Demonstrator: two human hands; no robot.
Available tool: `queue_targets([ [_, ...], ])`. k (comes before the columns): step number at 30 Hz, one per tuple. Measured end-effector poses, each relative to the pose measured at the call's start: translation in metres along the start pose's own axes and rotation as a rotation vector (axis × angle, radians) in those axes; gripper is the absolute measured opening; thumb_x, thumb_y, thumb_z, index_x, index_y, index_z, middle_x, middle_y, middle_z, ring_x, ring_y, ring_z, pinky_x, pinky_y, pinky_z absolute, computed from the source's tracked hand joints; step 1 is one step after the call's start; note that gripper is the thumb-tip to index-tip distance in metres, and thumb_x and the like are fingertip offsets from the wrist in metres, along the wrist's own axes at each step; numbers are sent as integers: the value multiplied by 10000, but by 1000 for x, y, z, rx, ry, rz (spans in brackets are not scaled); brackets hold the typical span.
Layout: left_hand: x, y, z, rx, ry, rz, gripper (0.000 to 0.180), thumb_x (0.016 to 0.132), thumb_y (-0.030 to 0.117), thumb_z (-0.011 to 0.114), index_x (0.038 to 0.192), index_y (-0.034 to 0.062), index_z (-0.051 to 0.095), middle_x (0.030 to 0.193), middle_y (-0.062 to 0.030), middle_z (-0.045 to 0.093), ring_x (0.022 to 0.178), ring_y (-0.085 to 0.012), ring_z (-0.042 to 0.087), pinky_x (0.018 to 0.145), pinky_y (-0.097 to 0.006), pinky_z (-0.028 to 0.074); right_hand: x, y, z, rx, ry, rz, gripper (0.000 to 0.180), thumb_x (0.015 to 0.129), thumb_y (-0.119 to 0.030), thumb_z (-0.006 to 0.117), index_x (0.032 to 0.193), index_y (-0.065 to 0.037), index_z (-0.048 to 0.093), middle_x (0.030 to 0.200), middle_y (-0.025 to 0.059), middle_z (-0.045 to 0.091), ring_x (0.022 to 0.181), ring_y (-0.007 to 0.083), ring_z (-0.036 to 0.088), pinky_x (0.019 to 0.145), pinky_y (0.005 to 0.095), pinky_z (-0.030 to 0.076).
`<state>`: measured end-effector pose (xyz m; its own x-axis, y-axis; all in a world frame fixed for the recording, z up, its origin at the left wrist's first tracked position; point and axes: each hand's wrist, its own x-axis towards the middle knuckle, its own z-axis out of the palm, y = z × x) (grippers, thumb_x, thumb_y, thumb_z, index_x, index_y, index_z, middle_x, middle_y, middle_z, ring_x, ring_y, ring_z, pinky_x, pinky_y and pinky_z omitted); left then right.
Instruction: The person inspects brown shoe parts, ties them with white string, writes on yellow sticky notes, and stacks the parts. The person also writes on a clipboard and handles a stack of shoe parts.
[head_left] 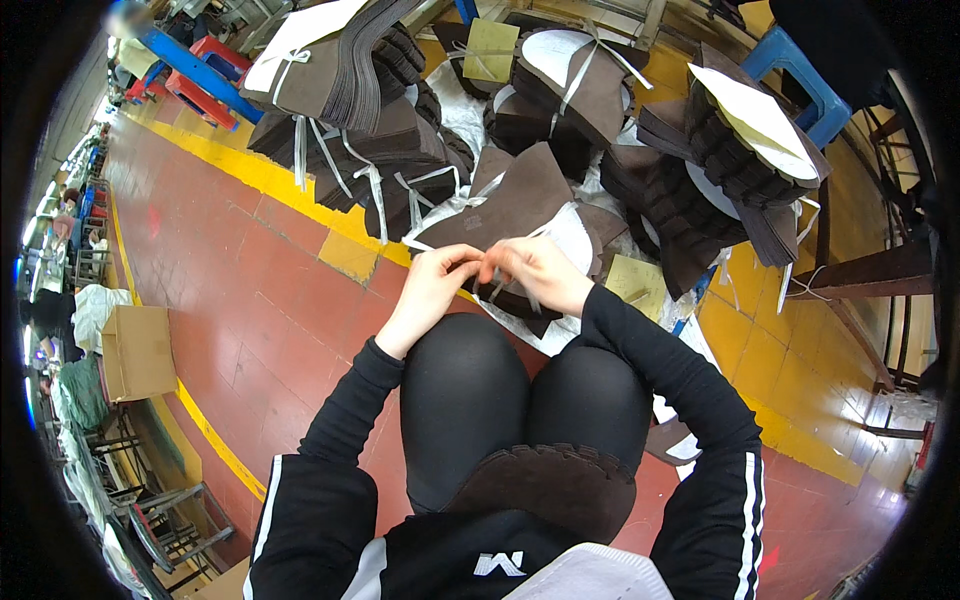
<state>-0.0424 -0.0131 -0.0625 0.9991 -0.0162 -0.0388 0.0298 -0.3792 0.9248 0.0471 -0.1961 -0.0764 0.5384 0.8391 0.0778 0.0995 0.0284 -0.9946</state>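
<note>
My left hand (428, 292) and my right hand (548, 274) meet above my knees, fingertips close together. The left thumb and fingers pinch a thin white strip (475, 287). Bent and partly blurred, the right fingers are closed on it too, with pale strands hanging below them. Just beyond lies a stack of dark brown cut sheet pieces (520, 190), white strip crossing its top; my hands hide its near side. A dark brown piece with a notched edge (545, 490) rests on my lap.
Tied stacks of brown pieces (350, 85) crowd the floor ahead, with another stack topped by white card (755, 125) at right. Blue stool (805, 80) and red stools (205, 85) stand behind. A cardboard box (138, 352) sits left; wooden table legs (870, 275) are at right.
</note>
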Motion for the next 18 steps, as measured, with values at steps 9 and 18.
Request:
queue_targets([
  [9,9,-10,3,356,70,236,215,817,143,716,710,3,593,598,-94,486,582,-239,473,575,-362,381,5,3,-2,-8,255,201,500,989,-343,498,607,-26,562,542,5,515,524,89,445,532,292,372],
  [18,7,-14,16,293,277,121,286,842,150,712,666,-13,556,558,-81,440,500,-160,393,476,-324,309,4,7,-11,165,413,352,440,932,-243,520,533,-60,494,523,17,507,500,87,437,530,270,323],
])
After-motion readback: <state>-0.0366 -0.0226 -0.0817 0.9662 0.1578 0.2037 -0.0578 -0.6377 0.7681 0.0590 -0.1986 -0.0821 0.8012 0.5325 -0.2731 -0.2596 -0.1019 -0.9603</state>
